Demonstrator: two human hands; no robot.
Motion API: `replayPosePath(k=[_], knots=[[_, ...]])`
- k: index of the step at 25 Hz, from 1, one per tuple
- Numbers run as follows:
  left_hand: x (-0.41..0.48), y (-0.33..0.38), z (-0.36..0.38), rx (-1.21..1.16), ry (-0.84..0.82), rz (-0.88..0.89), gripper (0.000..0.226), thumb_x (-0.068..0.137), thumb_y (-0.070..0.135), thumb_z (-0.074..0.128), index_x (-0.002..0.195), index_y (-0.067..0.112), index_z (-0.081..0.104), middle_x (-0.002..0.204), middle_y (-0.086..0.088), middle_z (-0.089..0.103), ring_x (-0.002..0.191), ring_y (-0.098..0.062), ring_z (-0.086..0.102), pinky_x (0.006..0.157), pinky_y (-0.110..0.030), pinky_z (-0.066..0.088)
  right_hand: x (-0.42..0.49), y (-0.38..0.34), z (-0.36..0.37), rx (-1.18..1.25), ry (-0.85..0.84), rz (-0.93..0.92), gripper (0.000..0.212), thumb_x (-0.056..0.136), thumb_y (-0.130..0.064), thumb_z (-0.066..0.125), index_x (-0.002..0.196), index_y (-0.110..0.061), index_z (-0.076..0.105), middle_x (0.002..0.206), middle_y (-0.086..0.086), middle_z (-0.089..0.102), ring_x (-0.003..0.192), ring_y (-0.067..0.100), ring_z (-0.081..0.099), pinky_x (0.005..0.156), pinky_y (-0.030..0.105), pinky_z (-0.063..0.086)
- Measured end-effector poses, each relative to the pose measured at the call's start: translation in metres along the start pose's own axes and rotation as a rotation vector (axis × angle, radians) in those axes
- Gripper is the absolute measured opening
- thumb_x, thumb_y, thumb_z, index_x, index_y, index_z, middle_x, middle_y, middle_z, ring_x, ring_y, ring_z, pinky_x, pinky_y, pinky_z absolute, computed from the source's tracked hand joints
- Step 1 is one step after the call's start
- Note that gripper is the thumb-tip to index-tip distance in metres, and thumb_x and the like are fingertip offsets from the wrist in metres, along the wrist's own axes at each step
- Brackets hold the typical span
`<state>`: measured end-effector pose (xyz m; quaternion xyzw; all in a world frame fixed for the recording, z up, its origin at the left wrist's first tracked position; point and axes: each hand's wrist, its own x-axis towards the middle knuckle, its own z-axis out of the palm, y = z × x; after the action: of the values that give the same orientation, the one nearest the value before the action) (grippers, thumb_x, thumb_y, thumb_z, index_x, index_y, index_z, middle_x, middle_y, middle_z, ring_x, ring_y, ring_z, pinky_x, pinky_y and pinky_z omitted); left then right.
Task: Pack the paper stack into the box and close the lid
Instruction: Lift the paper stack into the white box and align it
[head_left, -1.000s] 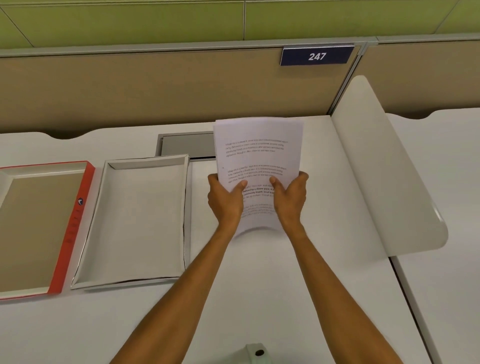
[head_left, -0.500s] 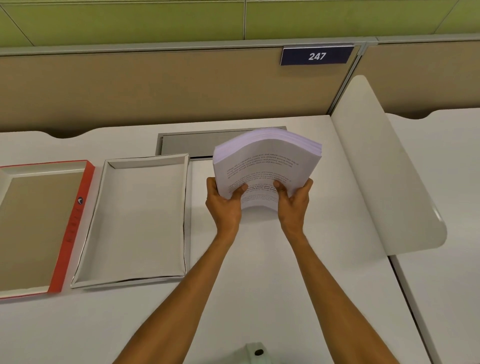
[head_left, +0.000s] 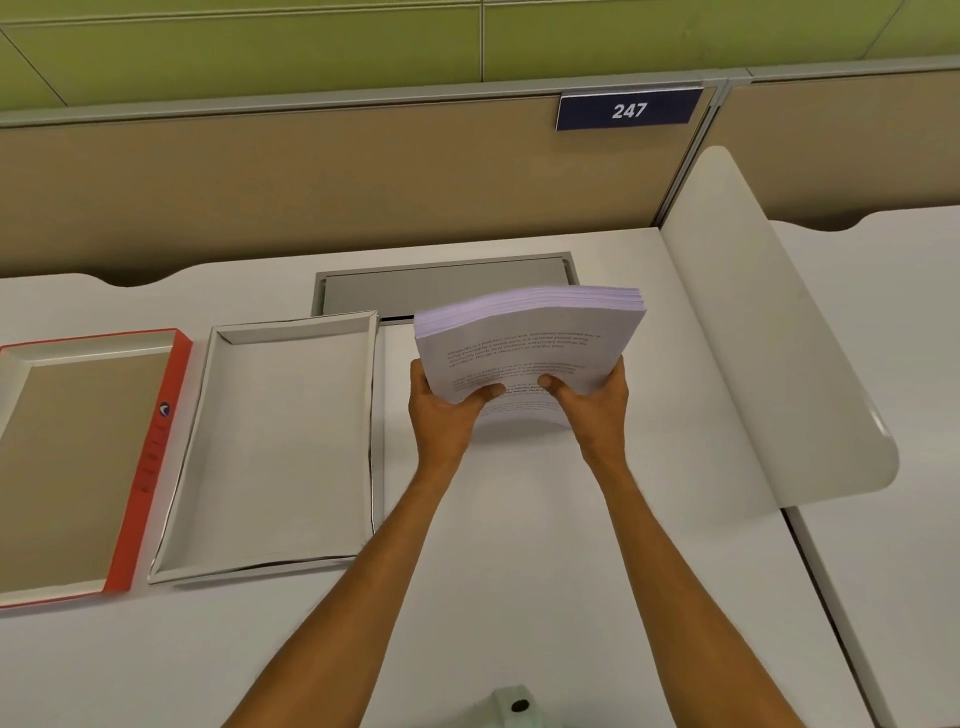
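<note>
though the stack (head_left: 530, 343) is up off the desk (head_left: 519, 545), nothing is packed yet — it hangs to the right of the box (head_left: 280, 447), apart from it. left hand (head_left: 447, 410) and right hand (head_left: 592, 405) both clamp its near edge, thumbs on top, far end bowed upward. box is bare inside; lid (head_left: 150, 457) lies inside-up just left of it. left to do — carry across, lower in, fit lid.

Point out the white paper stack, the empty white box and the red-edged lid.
White paper stack (head_left: 524, 338): head view, printed top sheet.
Empty white cardboard box (head_left: 280, 441): head view, bare floor.
Red-edged cardboard lid (head_left: 150, 462): head view, red side wall.
</note>
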<state>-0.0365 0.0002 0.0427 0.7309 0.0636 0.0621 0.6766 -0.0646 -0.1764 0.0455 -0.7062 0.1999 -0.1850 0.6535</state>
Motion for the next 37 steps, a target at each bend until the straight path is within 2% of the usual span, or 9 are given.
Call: replayPosePath(k=[5, 9, 13, 19, 22, 26, 30, 33, 37], knots=[[0.013, -0.006, -0.009, 0.005, -0.104, -0.039, 0.086, 0.054, 0.029, 0.095, 0.128, 0.026, 0.052, 0.114, 0.002, 0.066, 0.105, -0.018, 0.067, 0.08, -0.023, 0.061, 0.002, 0.002, -0.006, 0.027, -0.04, 0.008, 0.074, 0.058, -0.032, 0.091, 0.12, -0.04, 0.051, 0.111, -0.014, 0.065, 0.103, 0.004, 0.064, 0.082, 0.023, 0.058], [0.015, -0.009, -0.009, -0.008, -0.101, -0.075, 0.076, 0.057, 0.021, 0.096, 0.123, 0.021, 0.06, 0.11, 0.004, 0.071, 0.099, -0.012, 0.07, 0.083, -0.035, 0.062, -0.004, 0.005, 0.0, 0.008, 0.011, 0.026, 0.075, 0.055, -0.033, 0.092, 0.117, -0.046, 0.05, 0.109, -0.02, 0.064, 0.103, 0.001, 0.062, 0.082, 0.019, 0.057], [0.011, -0.01, -0.003, -0.025, -0.036, -0.089, 0.071, 0.061, 0.02, 0.094, 0.124, 0.019, 0.061, 0.111, 0.0, 0.072, 0.103, -0.021, 0.069, 0.086, -0.039, 0.061, -0.007, 0.001, 0.01, -0.007, 0.102, 0.04, 0.074, 0.056, -0.03, 0.092, 0.111, -0.054, 0.048, 0.103, -0.029, 0.062, 0.1, -0.005, 0.061, 0.075, 0.013, 0.055], [0.008, 0.001, -0.002, -0.063, 0.015, -0.1, 0.058, 0.059, 0.019, 0.095, 0.105, 0.038, 0.066, 0.101, 0.015, 0.074, 0.094, -0.009, 0.071, 0.076, -0.028, 0.063, -0.008, -0.004, 0.015, -0.036, 0.129, 0.053, 0.066, 0.065, -0.019, 0.088, 0.114, -0.037, 0.048, 0.103, -0.019, 0.062, 0.096, -0.004, 0.062, 0.072, 0.013, 0.056], [0.012, 0.012, -0.006, -0.023, -0.001, -0.092, 0.054, 0.058, 0.024, 0.095, 0.104, 0.032, 0.068, 0.095, 0.018, 0.075, 0.09, -0.007, 0.073, 0.066, -0.021, 0.06, -0.006, -0.017, 0.019, -0.062, 0.113, 0.069, 0.062, 0.066, -0.022, 0.087, 0.112, -0.029, 0.046, 0.099, -0.019, 0.06, 0.088, -0.008, 0.064, 0.062, 0.008, 0.053], [0.022, 0.032, -0.013, 0.075, -0.014, -0.118, 0.055, 0.058, 0.034, 0.094, 0.105, 0.025, 0.067, 0.098, 0.013, 0.073, 0.083, -0.013, 0.074, 0.06, -0.019, 0.06, -0.002, -0.039, 0.025, -0.14, 0.111, 0.154, 0.062, 0.064, -0.033, 0.087, 0.107, -0.024, 0.044, 0.095, -0.017, 0.059, 0.081, 0.004, 0.064, 0.051, 0.008, 0.051], [0.029, 0.044, -0.017, 0.175, -0.002, -0.212, 0.052, 0.056, 0.033, 0.096, 0.098, 0.021, 0.069, 0.095, 0.006, 0.075, 0.08, -0.016, 0.075, 0.063, -0.031, 0.064, 0.001, -0.054, 0.029, -0.336, 0.11, 0.218, 0.067, 0.063, -0.039, 0.088, 0.111, -0.015, 0.049, 0.104, -0.001, 0.063, 0.082, 0.014, 0.06, 0.067, 0.023, 0.054], [0.031, 0.047, -0.024, 0.228, -0.009, -0.248, 0.052, 0.057, 0.03, 0.096, 0.1, 0.016, 0.071, 0.1, -0.001, 0.077, 0.083, -0.019, 0.075, 0.072, -0.039, 0.064, 0.001, -0.057, 0.034, -0.438, 0.09, 0.245, 0.069, 0.063, -0.04, 0.088, 0.114, -0.011, 0.051, 0.111, 0.005, 0.066, 0.083, 0.016, 0.058, 0.069, 0.024, 0.048], [0.033, 0.047, -0.037, 0.296, -0.012, -0.266, 0.051, 0.06, 0.026, 0.095, 0.103, 0.013, 0.071, 0.106, -0.006, 0.077, 0.084, -0.021, 0.073, 0.069, -0.034, 0.062, -0.005, -0.058, 0.047, -0.504, 0.04, 0.258, 0.068, 0.066, -0.042, 0.086, 0.116, -0.01, 0.053, 0.117, 0.009, 0.066, 0.1, 0.026, 0.066, 0.075, 0.029, 0.051]])
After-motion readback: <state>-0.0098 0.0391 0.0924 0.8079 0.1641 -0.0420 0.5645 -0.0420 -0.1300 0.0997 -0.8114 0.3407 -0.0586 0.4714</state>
